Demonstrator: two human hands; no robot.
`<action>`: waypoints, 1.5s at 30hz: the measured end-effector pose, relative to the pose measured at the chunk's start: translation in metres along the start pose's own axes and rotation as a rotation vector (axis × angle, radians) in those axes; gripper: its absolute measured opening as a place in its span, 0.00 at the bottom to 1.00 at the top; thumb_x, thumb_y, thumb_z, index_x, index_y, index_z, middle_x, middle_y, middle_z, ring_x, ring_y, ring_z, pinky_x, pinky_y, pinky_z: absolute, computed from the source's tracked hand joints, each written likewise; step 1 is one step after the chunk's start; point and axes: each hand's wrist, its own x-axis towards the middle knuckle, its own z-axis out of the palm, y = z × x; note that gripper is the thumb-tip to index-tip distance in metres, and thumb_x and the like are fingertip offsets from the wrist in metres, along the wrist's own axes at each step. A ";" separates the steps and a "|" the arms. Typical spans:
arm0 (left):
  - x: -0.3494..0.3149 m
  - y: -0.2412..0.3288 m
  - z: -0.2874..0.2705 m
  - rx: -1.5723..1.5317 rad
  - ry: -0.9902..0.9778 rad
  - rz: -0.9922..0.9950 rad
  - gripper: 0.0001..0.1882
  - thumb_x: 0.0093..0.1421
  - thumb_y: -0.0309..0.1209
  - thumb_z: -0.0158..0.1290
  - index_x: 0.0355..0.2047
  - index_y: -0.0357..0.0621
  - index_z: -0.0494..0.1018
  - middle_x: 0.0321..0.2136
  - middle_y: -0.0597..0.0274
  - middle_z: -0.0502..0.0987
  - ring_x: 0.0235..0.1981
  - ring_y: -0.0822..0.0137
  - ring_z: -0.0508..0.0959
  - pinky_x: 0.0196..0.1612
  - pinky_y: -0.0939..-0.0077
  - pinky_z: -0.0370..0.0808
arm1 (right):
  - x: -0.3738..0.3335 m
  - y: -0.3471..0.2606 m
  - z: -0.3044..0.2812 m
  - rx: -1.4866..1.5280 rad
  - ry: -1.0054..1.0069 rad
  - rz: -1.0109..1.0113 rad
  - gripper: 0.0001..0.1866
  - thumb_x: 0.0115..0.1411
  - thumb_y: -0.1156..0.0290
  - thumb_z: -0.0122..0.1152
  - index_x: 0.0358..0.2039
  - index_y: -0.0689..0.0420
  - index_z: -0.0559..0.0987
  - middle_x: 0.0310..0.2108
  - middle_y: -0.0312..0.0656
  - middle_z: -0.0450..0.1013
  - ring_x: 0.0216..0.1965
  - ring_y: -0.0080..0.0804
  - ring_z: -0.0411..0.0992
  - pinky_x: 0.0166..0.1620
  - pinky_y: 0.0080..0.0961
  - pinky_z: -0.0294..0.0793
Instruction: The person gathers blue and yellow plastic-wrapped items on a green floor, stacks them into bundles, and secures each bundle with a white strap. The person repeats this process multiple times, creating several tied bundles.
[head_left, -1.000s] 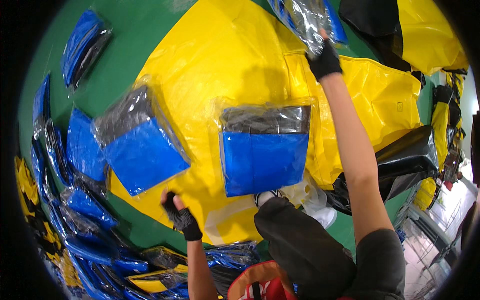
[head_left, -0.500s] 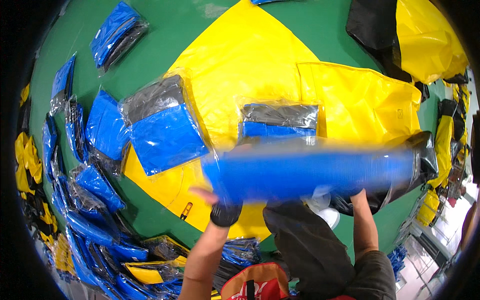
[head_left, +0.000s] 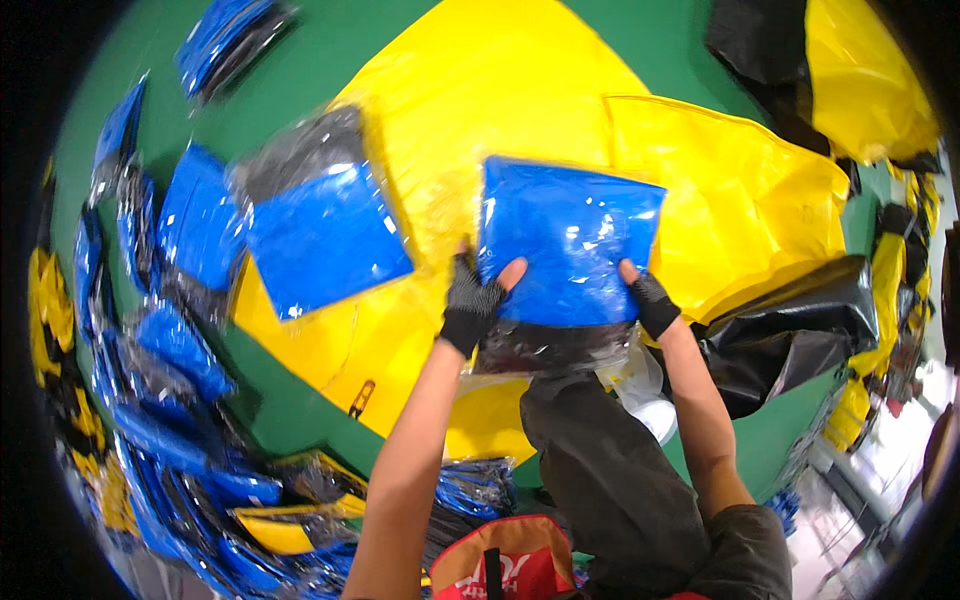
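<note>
Between my hands is a flat, folded blue-and-black pack point(head_left: 570, 235) in clear plastic, its black band toward me. My left hand point(head_left: 474, 302), in a black fingerless glove, grips its left edge with the thumb on top. The right edge is gripped by my right hand point(head_left: 652, 298), gloved alike, thumb also on top. The fingers underneath are mostly hidden. Below the pack spreads a large yellow sheet point(head_left: 440, 90). To the left, partly on this sheet, lies a similar bagged blue-and-black pack point(head_left: 325, 235).
Many bagged blue packs point(head_left: 165, 430) crowd the left side of the green floor point(head_left: 300, 60). A small orange-and-black tool point(head_left: 363, 399) rests near the sheet's lower left edge. Folded yellow-and-black material point(head_left: 790, 330) lies at right. A white round object point(head_left: 655, 418) shows beside my leg.
The wide, motion-blurred blue thing is no longer stretched across in front of me. My left hand has gone from spread fingers to gripping the pack, and my right hand has moved inward and up.
</note>
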 end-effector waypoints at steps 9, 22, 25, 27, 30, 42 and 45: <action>-0.112 0.051 -0.095 -0.435 -0.073 0.189 0.34 0.57 0.44 0.53 0.58 0.40 0.57 0.53 0.55 0.67 0.55 0.64 0.66 0.58 0.71 0.62 | -0.031 -0.059 0.047 0.179 -0.340 -0.221 0.27 0.61 0.57 0.49 0.56 0.60 0.64 0.52 0.47 0.66 0.49 0.33 0.68 0.52 0.30 0.68; -0.569 -0.103 -0.170 -0.652 1.434 0.073 0.40 0.58 0.60 0.40 0.61 0.44 0.51 0.57 0.55 0.60 0.54 0.55 0.64 0.57 0.57 0.62 | -0.230 0.026 0.473 -0.446 -1.450 -0.304 0.44 0.42 0.39 0.63 0.50 0.63 0.69 0.43 0.54 0.72 0.43 0.41 0.72 0.47 0.32 0.71; -0.618 -0.149 -0.113 -0.728 1.548 -0.045 0.39 0.58 0.59 0.40 0.60 0.44 0.52 0.56 0.54 0.60 0.53 0.54 0.64 0.56 0.56 0.63 | -0.263 0.074 0.468 -0.589 -1.505 -0.237 0.48 0.42 0.35 0.59 0.52 0.64 0.66 0.43 0.59 0.71 0.43 0.47 0.72 0.46 0.34 0.71; -0.649 -0.182 -0.057 -0.859 1.565 -0.139 0.39 0.58 0.59 0.39 0.60 0.44 0.52 0.56 0.54 0.61 0.53 0.53 0.65 0.55 0.55 0.64 | -0.282 0.096 0.449 -0.767 -1.518 -0.212 0.48 0.43 0.36 0.59 0.53 0.64 0.65 0.46 0.60 0.68 0.46 0.51 0.70 0.49 0.37 0.68; -0.683 -0.229 0.030 -1.135 1.482 -0.244 0.38 0.58 0.59 0.39 0.59 0.43 0.53 0.55 0.53 0.62 0.52 0.52 0.66 0.54 0.54 0.65 | -0.304 0.098 0.411 -1.133 -1.493 0.111 0.48 0.43 0.37 0.61 0.55 0.62 0.63 0.51 0.60 0.64 0.53 0.55 0.63 0.56 0.41 0.61; -0.622 -0.349 0.104 -1.064 1.058 -0.321 0.23 0.59 0.46 0.44 0.46 0.42 0.64 0.44 0.54 0.69 0.44 0.58 0.70 0.47 0.61 0.68 | -0.253 0.183 0.351 -1.114 -1.344 -0.179 0.48 0.45 0.38 0.60 0.57 0.61 0.60 0.52 0.58 0.64 0.53 0.52 0.62 0.57 0.38 0.59; -0.671 -0.453 0.197 -0.395 0.961 -0.535 0.14 0.59 0.40 0.44 0.36 0.43 0.68 0.34 0.52 0.72 0.37 0.57 0.73 0.39 0.62 0.70 | -0.270 0.168 0.362 -1.211 -1.459 0.057 0.44 0.47 0.43 0.62 0.56 0.60 0.62 0.51 0.56 0.65 0.53 0.49 0.63 0.56 0.37 0.60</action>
